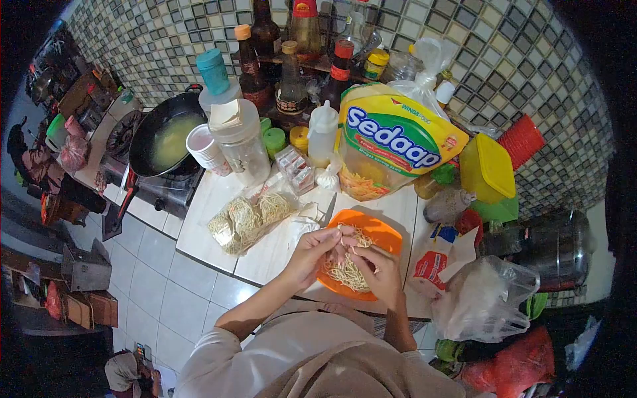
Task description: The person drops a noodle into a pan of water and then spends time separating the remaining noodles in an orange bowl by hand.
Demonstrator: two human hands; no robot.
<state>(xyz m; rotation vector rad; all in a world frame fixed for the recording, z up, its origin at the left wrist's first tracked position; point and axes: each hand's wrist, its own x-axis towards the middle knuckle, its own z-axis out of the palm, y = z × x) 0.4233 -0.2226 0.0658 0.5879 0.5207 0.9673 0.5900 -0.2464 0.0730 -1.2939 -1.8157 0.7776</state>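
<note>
Both hands are over an orange plate [388, 232] at the counter's front edge. My left hand [312, 255] has its fingertips pinched on pale noodle strands at the plate's upper left. Close beside it, my right hand [379, 268] is closed with its fingertips on the same strands. Beneath and between the hands, a heap of pale dry noodles [348, 275] lies on the plate. Left of the plate, a clear plastic pack of noodle blocks [245, 222] rests on the white counter. A knife [330, 207] lies just behind the plate, partly hidden.
A black pan [166, 136] with yellowish liquid is on the stove at the left. Bottles, jars and a Sedaap pouch [391, 142] line the back. Right of the plate are a red-and-white packet [434, 265] and a clear bag [484, 298]. A person [129, 371] is at lower left.
</note>
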